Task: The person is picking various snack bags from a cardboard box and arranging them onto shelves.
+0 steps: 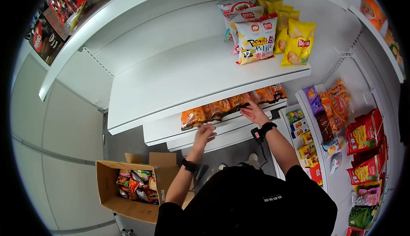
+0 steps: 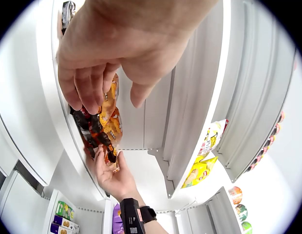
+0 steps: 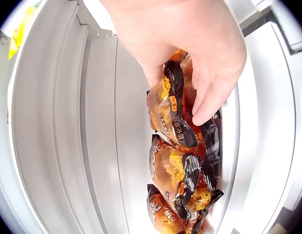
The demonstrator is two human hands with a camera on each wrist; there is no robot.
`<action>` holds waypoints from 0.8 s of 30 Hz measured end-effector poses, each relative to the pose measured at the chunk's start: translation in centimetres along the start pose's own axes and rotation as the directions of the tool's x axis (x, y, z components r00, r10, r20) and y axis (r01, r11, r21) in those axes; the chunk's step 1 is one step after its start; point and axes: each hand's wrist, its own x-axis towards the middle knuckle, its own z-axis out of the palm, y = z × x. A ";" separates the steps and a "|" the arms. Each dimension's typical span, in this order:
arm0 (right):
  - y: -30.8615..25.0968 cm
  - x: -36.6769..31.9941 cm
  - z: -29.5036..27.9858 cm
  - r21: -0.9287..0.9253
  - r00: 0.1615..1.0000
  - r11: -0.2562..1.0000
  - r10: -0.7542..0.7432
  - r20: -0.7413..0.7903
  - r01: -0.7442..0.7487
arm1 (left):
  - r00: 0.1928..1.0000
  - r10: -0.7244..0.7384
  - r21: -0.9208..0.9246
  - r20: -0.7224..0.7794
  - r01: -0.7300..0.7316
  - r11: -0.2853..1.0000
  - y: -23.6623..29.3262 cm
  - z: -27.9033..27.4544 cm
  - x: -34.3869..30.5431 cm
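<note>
Orange-and-black snack bags (image 1: 220,108) with clear windows stand in a row on a lower shelf. My right hand (image 1: 255,113) is at the right part of this row. In the right wrist view, its thumb and fingers hold one snack bag (image 3: 170,109) between them, thumb on one side and fingers on the other. Toward the row's left end is my left hand (image 1: 205,135), in front of the shelf edge. In the left wrist view its loosely bent fingers (image 2: 95,90) hang before the bags with nothing held.
A cardboard box (image 1: 128,212) of mixed snack packets stands on the floor at left. White and yellow chip bags (image 1: 299,44) stand on the shelf above, whose front edge (image 1: 205,97) overhangs the row. More shelves with red snack bags (image 1: 365,133) line the right side.
</note>
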 end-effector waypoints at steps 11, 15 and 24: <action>2.8 -5.0 -0.9 0.149 1.000 0.989 0.010 -0.004 -0.009 | 0.998 -0.065 -0.071 0.010 0.065 0.995 -2.4 -1.6 -0.1; 4.3 -6.6 -1.3 0.188 1.000 0.982 0.029 -0.008 -0.027 | 0.996 -0.093 -0.113 0.007 0.094 0.989 -3.2 -1.8 -0.1; 5.7 -8.7 -2.3 0.227 0.999 0.973 0.038 0.033 -0.044 | 0.992 -0.103 -0.159 -0.073 0.090 0.983 -4.4 -2.3 -2.1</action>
